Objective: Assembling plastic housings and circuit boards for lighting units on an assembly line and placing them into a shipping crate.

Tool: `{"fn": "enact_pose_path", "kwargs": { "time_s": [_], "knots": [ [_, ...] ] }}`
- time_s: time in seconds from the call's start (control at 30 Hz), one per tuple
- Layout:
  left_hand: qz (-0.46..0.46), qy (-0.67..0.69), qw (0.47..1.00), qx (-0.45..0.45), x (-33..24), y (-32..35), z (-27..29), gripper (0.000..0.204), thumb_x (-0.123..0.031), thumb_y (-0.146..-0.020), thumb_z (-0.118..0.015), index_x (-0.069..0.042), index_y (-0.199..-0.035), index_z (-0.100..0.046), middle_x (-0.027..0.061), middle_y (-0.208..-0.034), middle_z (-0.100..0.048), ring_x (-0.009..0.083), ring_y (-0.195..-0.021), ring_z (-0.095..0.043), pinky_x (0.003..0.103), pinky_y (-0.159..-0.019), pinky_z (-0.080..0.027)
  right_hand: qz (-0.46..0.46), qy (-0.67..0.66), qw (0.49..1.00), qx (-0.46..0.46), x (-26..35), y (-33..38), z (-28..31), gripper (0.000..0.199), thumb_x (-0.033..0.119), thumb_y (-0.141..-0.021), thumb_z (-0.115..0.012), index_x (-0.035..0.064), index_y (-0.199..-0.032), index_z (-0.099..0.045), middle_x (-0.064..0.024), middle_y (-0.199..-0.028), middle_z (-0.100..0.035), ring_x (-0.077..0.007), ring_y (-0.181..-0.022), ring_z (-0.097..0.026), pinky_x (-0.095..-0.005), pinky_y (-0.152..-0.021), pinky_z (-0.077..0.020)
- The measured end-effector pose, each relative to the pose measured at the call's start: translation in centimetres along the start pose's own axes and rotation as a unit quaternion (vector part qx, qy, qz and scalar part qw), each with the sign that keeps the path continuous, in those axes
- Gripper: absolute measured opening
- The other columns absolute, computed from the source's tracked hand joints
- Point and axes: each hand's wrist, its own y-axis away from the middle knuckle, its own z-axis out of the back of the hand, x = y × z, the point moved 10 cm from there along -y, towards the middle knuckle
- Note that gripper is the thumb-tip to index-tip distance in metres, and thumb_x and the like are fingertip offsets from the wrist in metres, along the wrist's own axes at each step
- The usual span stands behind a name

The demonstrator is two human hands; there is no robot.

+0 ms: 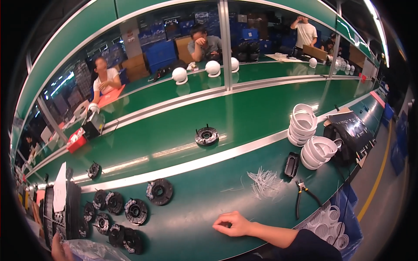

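My right hand [235, 224] rests low over the green bench [187, 213], fingers curled in toward the thumb, with nothing visible between them. At the lower left edge my left hand [58, 250] shows only in part, its fingers stretched up beside a clear plastic bag [93, 251] and a stack of black trays [65, 213]. Between the hands lie several round black plastic housings [137, 212], with a further housing [160, 192] set apart toward the belt. A white paper sheet [60, 187] stands on the tray stack.
Cut white cable ties [264, 182], cutting pliers [302, 195], a black holder [291, 165] and stacked white rings [319, 152] occupy the right. A blue bin [355, 226] holds more rings. A black housing [207, 135] sits on the conveyor belt [257, 117]; people sit beyond it.
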Motion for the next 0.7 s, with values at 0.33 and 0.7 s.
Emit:
{"fn": "enact_pose_path", "kwargs": {
  "time_s": [0.33, 0.7],
  "knots": [
    [-0.311, 0.141, 0.911, 0.232, -46.0, -15.7, -31.8, 0.042, -0.04, -0.078, -0.053, -0.002, -0.096, -0.055, 0.02, -0.09, -0.06, 0.0351, -0.084, -0.057, 0.042, -0.073, -0.045, 0.134, 0.185, 0.968, -0.109, 0.9, -0.3, 4.2, 0.013, 0.013, -0.075, -0.06, 0.008, -0.065, -0.054, -0.0033, -0.058, -0.052, -0.0208, -0.05, -0.052, -0.0298, -0.044, -0.0405],
    [0.01, 0.193, 0.954, 0.228, -54.1, -17.6, -46.5, 0.063, -0.024, -0.066, -0.071, -0.003, -0.116, -0.039, 0.0185, -0.102, -0.057, 0.033, -0.095, -0.056, 0.043, -0.079, -0.045, 0.126, 0.212, 0.957, -0.154, 0.8, -0.3, 6.4, 0.016, 0.013, -0.076, -0.058, 0.0049, -0.065, -0.049, -0.0068, -0.059, -0.048, -0.0239, -0.053, -0.05, -0.0349, -0.044, -0.0383]
  ]
}}
